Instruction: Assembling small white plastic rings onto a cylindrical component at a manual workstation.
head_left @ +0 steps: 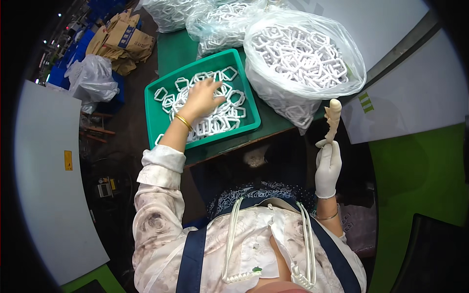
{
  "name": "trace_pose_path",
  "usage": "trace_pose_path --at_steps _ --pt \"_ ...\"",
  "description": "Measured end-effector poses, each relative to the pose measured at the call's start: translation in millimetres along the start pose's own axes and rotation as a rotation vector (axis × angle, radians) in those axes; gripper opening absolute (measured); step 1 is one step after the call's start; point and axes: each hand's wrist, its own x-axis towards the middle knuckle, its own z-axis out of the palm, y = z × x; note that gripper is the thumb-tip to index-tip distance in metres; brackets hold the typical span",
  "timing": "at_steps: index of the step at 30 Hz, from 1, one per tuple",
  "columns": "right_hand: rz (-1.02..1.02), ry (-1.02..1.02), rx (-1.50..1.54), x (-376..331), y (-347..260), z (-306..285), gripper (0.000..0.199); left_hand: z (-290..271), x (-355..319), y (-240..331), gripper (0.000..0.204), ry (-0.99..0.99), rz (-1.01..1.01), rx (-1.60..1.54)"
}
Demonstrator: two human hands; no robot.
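My bare left hand (201, 99), with a gold bangle at the wrist, reaches into a green tray (152, 115). Its fingers are spread over a loose pile of white angular plastic rings (217, 126); no ring is plainly gripped. On the right, my right hand (328, 168) wears a white glove and is closed on the lower end of a cream-coloured, stick-like thing (333, 117). That thing stands upright, with a rounded tip and a ragged left side. Its exact kind cannot be made out, and the glove hides where it is gripped.
A large clear bag of similar white rings (303, 56) stands open right of the tray on a green table (168, 49). More filled bags (217, 24) lie behind. Flattened brown sacks (124, 39) are at the far left. Pale panels (53, 180) flank both sides.
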Motion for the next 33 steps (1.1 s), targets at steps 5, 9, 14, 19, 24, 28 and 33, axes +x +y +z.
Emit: trace_pose_path --at_steps 5,9,14,19,24,28,33 --pt "-0.018 -0.033 -0.009 0.0 0.3 10.4 0.025 -12.6 -6.1 12.7 0.035 -0.123 0.003 -0.071" --pt "-0.014 -0.047 -0.015 -3.1 -0.4 14.7 0.024 -17.2 5.0 1.6 0.024 -0.053 0.024 -0.154" --pt "0.014 -0.034 -0.038 -3.4 0.3 13.8 0.024 -26.3 22.6 -48.5 0.021 0.108 -0.192 -0.439" --pt "0.018 -0.076 -0.023 -0.8 -0.5 21.9 0.025 -19.5 35.6 -63.0 0.026 -0.045 -0.039 -0.240" --pt "0.010 -0.082 -0.030 -5.5 -6.3 24.0 0.022 3.1 49.0 -42.8 0.025 -0.100 -0.189 0.080" --pt "0.007 -0.066 -0.050 -8.2 1.2 17.7 0.022 7.4 56.5 -39.5 0.020 -0.012 -0.127 0.126" --pt "-0.064 -0.062 -0.045 -7.6 4.4 20.4 0.024 8.1 67.1 -31.8 0.020 -0.104 -0.116 0.032"
